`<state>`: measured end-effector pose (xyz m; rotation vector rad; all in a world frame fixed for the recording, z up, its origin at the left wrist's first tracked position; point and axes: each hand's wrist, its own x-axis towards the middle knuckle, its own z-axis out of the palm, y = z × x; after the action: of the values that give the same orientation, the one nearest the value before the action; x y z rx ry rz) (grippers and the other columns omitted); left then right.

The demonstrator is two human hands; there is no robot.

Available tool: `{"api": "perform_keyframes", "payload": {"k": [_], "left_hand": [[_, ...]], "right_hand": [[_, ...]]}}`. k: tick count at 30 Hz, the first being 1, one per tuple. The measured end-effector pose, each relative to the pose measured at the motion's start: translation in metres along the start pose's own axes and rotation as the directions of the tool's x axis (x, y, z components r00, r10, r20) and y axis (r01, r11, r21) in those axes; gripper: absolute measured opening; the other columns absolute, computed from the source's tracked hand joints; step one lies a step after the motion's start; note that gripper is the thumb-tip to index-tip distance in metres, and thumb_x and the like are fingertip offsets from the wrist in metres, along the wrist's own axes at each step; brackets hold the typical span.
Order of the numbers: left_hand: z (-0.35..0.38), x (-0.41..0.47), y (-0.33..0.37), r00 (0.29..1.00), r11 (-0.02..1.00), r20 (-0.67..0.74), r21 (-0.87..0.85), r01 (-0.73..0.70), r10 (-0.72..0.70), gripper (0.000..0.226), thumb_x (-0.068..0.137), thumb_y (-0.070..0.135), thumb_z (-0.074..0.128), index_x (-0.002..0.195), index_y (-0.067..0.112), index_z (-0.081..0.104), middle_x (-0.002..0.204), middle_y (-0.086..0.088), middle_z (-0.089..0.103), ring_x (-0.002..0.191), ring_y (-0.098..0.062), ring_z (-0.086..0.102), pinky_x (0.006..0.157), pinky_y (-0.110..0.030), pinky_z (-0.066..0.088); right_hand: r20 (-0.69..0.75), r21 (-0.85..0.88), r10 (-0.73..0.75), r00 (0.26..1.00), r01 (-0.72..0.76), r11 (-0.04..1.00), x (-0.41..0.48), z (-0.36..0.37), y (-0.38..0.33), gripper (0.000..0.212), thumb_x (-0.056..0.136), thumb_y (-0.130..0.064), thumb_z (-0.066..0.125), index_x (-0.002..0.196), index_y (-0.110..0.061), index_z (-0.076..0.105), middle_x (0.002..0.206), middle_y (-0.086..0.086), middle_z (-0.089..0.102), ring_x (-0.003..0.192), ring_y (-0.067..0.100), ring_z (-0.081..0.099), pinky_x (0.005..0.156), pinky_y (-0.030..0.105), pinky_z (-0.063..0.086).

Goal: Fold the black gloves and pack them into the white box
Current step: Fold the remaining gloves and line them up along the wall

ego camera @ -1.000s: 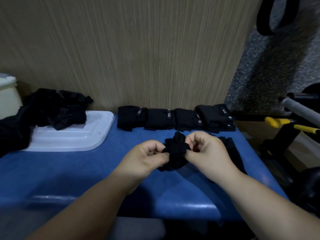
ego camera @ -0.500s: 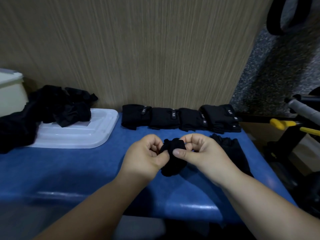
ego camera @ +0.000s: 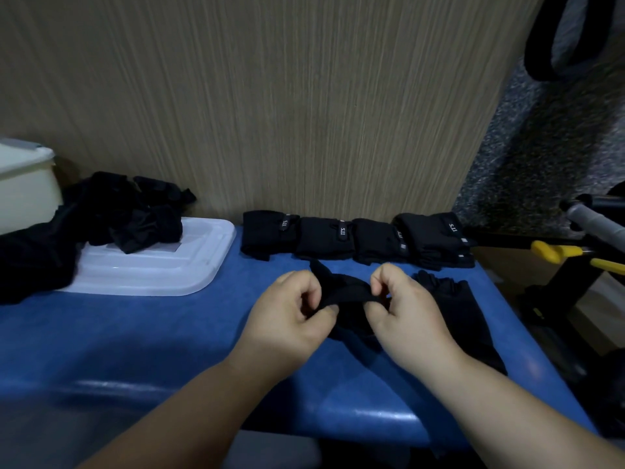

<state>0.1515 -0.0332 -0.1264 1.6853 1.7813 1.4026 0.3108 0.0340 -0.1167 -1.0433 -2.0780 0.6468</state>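
Leftmost, the white box (ego camera: 23, 184) stands at the edge of the view, well apart from the work. A loose heap of unfolded gloves (ego camera: 128, 218) spills beside it onto a white lid (ego camera: 169, 275). Along the wall a row of folded gloves (ego camera: 355, 238) lies side by side on the blue table (ego camera: 135, 333). Just in front of that row, the left hand (ego camera: 287, 319) pinches one end of a black glove (ego camera: 348, 296) between thumb and curled fingers. The right hand (ego camera: 406, 316) pinches the other end the same way, so the cloth stretches in a band between them. Another glove (ego camera: 463, 319) lies flat just beside the right hand.

The step looks like folding this glove down to match the row. To do it well, both pinches should pull evenly and the edges should meet squarely. The bundle should then be pressed flat before it is set with the others, or the soft cloth will likely spring open.
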Motion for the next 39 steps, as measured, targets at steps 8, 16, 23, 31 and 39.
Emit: {"api": "perform_keyframes", "payload": {"k": [8, 16, 23, 31, 39], "left_hand": [[-0.006, 0.008, 0.005, 0.862, 0.845, 0.189, -0.185, 0.501, -0.470, 0.049, 0.088, 0.056, 0.051, 0.070, 0.011, 0.062, 0.065, 0.003, 0.068, 0.067, -0.014, 0.069, 0.073, -0.029, 0.058], [-0.012, 0.014, 0.008, 0.763, 0.463, 0.336, -0.637, 0.616, -0.552, 0.020, 0.095, 0.018, 0.055, 0.110, 0.006, 0.060, 0.097, -0.012, 0.073, 0.087, -0.025, 0.071, 0.070, -0.036, 0.057], [-0.011, 0.016, 0.008, 0.764, 0.279, 0.258, -0.824, 0.493, -0.592, 0.021, 0.097, 0.001, 0.040, 0.115, 0.003, 0.052, 0.111, -0.024, 0.065, 0.093, -0.034, 0.065, 0.077, -0.046, 0.055], [-0.006, 0.010, 0.017, 0.779, 0.286, 0.360, -0.784, 0.551, -0.513, 0.035, 0.095, 0.009, 0.050, 0.130, 0.012, 0.049, 0.114, -0.016, 0.068, 0.101, -0.031, 0.067, 0.072, -0.037, 0.059], [0.011, 0.005, 0.007, 0.888, 0.768, 0.172, -0.451, 0.455, -0.426, 0.087, 0.085, -0.006, 0.063, 0.143, 0.040, 0.017, 0.106, 0.001, 0.068, 0.095, -0.015, 0.068, 0.085, -0.032, 0.055]], "right_hand": [[0.037, 0.161, -0.062, 0.997, 0.055, 0.985, 0.000, -0.001, 0.001, 0.038, 0.075, 0.007, 0.053, 0.070, -0.029, 0.039, 0.067, -0.009, 0.043, 0.056, 0.005, 0.037, 0.053, 0.015, 0.030], [0.191, 0.068, -0.236, 0.953, 0.227, 0.972, -0.002, -0.001, 0.000, 0.038, 0.066, 0.007, 0.055, 0.073, -0.029, 0.046, 0.082, -0.012, 0.045, 0.070, 0.010, 0.045, 0.060, 0.014, 0.035], [0.263, -0.011, -0.223, 0.939, 0.234, 0.972, -0.001, -0.002, 0.000, 0.024, 0.070, -0.018, 0.067, 0.078, -0.033, 0.049, 0.089, -0.019, 0.045, 0.069, 0.011, 0.050, 0.060, 0.018, 0.040], [0.200, 0.501, 0.312, 0.929, -0.371, 0.782, 0.008, -0.001, -0.007, 0.032, 0.082, -0.045, 0.067, 0.093, -0.025, 0.044, 0.076, 0.004, 0.063, 0.067, 0.017, 0.057, 0.064, 0.038, 0.050], [0.144, 0.300, 0.194, 0.970, -0.230, 0.926, 0.011, -0.005, -0.002, 0.036, 0.087, -0.005, 0.063, 0.086, -0.038, 0.052, 0.081, 0.000, 0.068, 0.061, 0.009, 0.057, 0.060, 0.029, 0.053]]}}
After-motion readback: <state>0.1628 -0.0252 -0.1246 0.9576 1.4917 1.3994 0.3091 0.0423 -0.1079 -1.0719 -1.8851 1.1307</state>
